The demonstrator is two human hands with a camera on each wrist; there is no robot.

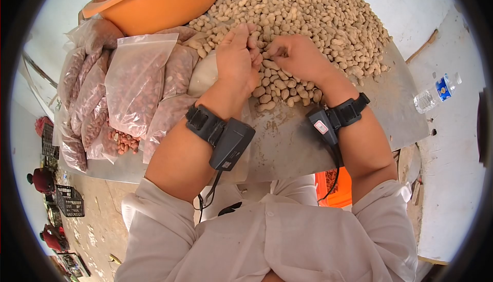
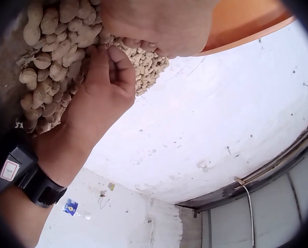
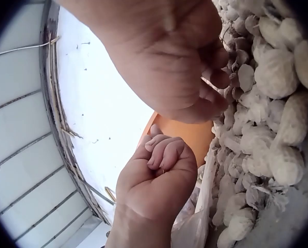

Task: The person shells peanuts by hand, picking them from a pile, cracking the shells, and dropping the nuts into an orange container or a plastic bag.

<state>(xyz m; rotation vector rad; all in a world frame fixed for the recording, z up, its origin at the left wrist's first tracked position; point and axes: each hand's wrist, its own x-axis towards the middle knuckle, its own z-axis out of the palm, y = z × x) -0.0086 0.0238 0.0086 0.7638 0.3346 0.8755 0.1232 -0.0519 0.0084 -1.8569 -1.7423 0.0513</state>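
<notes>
My left hand (image 1: 236, 59) is raised over the near edge of a large heap of unshelled peanuts (image 1: 308, 10). In the right wrist view its fingers (image 3: 167, 152) curl in toward the palm; anything deeper inside is hidden. My right hand (image 1: 300, 59) reaches down to the peanuts beside it, with bent fingers. Its thumb and forefinger come close together in the left wrist view, and I cannot tell whether they pinch a peanut. A smaller group of peanuts (image 1: 280, 87) lies just below both hands on the metal tabletop (image 1: 277, 143).
Clear plastic bags (image 1: 138, 87) of reddish shelled peanuts are piled at the left. Loose red kernels (image 1: 123, 142) show among them. An orange basin (image 1: 159, 5) stands behind. A water bottle (image 1: 436, 94) is on the right, and black crates (image 1: 69, 201) are at the far left.
</notes>
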